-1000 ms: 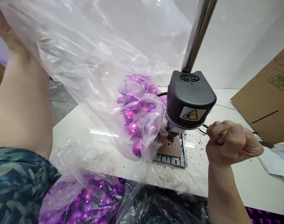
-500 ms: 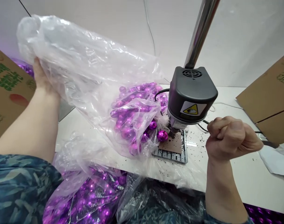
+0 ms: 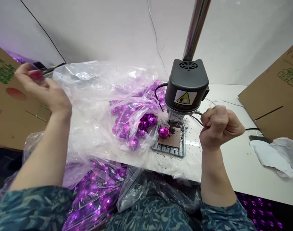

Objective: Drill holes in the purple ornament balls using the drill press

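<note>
My left hand (image 3: 46,91) is raised at the left with its fingers loosely curled and apart, off the clear plastic bag (image 3: 79,83). A reddish patch shows by its fingertips, too blurred to name. The bag lies slumped on the table, with several shiny purple faceted balls (image 3: 123,125) inside and at its mouth. One loose purple ball (image 3: 163,132) rests by the brown board on the slotted metal base (image 3: 169,150), under a black bench drill (image 3: 187,85). To the right of the drill, my right hand (image 3: 217,126) is closed in a fist; what it grips is hidden.
Cardboard boxes stand at left (image 3: 7,112) and right (image 3: 276,93). Dark shavings are scattered around the base. Another bag of purple balls (image 3: 93,195) hangs at the table's front edge. White crumpled paper (image 3: 269,157) lies at the right. Cables run behind the drill.
My left hand has let go of the plastic bag, which has dropped and settled on the table. My right hand stays in a fist beside the drill. The view has shifted slightly.
</note>
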Tool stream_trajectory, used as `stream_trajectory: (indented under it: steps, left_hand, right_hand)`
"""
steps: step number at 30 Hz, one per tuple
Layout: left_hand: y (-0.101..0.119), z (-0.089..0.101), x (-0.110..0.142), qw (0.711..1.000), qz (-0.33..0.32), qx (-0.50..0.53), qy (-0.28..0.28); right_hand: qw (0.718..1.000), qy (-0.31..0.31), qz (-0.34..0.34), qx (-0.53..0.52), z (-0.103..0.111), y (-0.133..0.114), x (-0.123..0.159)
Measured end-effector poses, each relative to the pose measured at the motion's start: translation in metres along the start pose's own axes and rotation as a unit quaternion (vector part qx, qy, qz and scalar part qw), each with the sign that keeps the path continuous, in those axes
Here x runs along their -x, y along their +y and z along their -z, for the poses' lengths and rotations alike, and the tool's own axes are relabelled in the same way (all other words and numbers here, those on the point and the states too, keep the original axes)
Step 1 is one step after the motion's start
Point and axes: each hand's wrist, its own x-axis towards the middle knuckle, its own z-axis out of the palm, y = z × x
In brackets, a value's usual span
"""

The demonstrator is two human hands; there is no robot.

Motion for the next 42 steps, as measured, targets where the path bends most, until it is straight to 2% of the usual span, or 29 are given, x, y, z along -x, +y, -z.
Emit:
stream_trajectory:
  steps: [1,2,4,5,7,8,9,11,14,16,18,19,20,22,23,24,26,29,32,34,36,40,42]
  left_hand:
    - [0.025,0.005,0.029,0.996,-0.081,0.036,0.003]
    - [0.051,0.010,0.064,0.983,-0.156,0.089,-0.045]
    - [0.100,0.018,0.143,0.927,-0.256,0.182,-0.204]
    - [0.121,0.019,0.184,0.901,-0.245,0.181,-0.310]
    - [0.147,0.013,0.253,0.875,-0.189,0.112,-0.432]
    - [0.153,0.005,0.280,0.858,-0.159,0.078,-0.482]
    - [0.154,-0.005,0.300,0.844,-0.128,0.051,-0.518]
    - [0.146,-0.026,0.323,0.822,-0.066,0.016,-0.566]
    - [0.132,-0.045,0.328,0.817,0.016,0.012,-0.576]
    - [0.132,-0.043,0.324,0.838,0.081,0.041,-0.539]
    - [0.137,-0.034,0.321,0.847,0.186,0.109,-0.486]
    - [0.141,-0.028,0.319,0.834,0.257,0.158,-0.461]
    - [0.144,-0.023,0.319,0.807,0.336,0.211,-0.438]
    - [0.145,-0.017,0.317,0.726,0.478,0.303,-0.390]
    - [0.143,-0.015,0.315,0.691,0.528,0.331,-0.367]
    - [0.139,-0.013,0.313,0.666,0.563,0.345,-0.345]
    - [0.130,-0.008,0.310,0.651,0.598,0.344,-0.316]
    - [0.122,0.006,0.310,0.656,0.609,0.330,-0.300]
    - [0.131,0.016,0.315,0.660,0.598,0.338,-0.303]
    - [0.140,0.014,0.318,0.654,0.592,0.358,-0.304]
    - [0.147,0.007,0.319,0.632,0.605,0.379,-0.301]
    - [0.153,-0.010,0.319,0.570,0.666,0.391,-0.281]
    - [0.154,-0.015,0.320,0.551,0.682,0.394,-0.276]
  right_hand:
    - [1.000,-0.003,0.001,-0.001,0.000,0.000,0.000]
    - [1.000,-0.006,0.001,-0.001,-0.001,-0.001,0.000]
    - [1.000,-0.012,0.002,-0.003,-0.001,-0.002,-0.001]
    - [1.000,-0.015,0.002,-0.006,-0.001,-0.002,-0.001]
    - [1.000,-0.023,0.002,-0.008,-0.001,-0.003,-0.001]
    - [1.000,-0.027,0.000,-0.008,-0.001,-0.004,-0.001]
    - [0.999,-0.032,-0.002,-0.007,0.000,-0.005,-0.001]
    - [0.999,-0.045,-0.008,-0.004,0.001,-0.006,-0.001]
    - [0.998,-0.063,-0.010,-0.003,0.004,-0.007,0.000]
    - [0.998,-0.070,-0.008,-0.003,0.004,-0.006,0.000]
    - [0.997,-0.071,-0.005,-0.005,0.004,-0.005,0.000]
    - [0.998,-0.069,-0.002,-0.006,0.004,-0.005,0.000]
    - [0.998,-0.065,0.001,-0.008,0.003,-0.005,0.001]
    - [0.998,-0.057,0.006,-0.012,0.002,-0.005,0.001]
    - [0.998,-0.054,0.007,-0.014,0.002,-0.005,0.001]
    - [0.998,-0.053,0.007,-0.015,0.002,-0.005,0.001]
    - [0.998,-0.054,0.002,-0.013,0.002,-0.005,0.001]
    - [0.999,-0.051,-0.003,0.001,0.004,-0.006,0.003]
    - [0.999,-0.038,-0.012,0.021,0.004,-0.006,0.006]
    - [0.998,-0.030,-0.025,0.040,0.004,-0.007,0.007]
    - [0.998,-0.026,-0.032,0.049,0.004,-0.007,0.008]
    - [0.997,-0.033,-0.037,0.057,0.004,-0.008,0.009]
    - [0.997,-0.035,-0.039,0.064,0.004,-0.009,0.009]
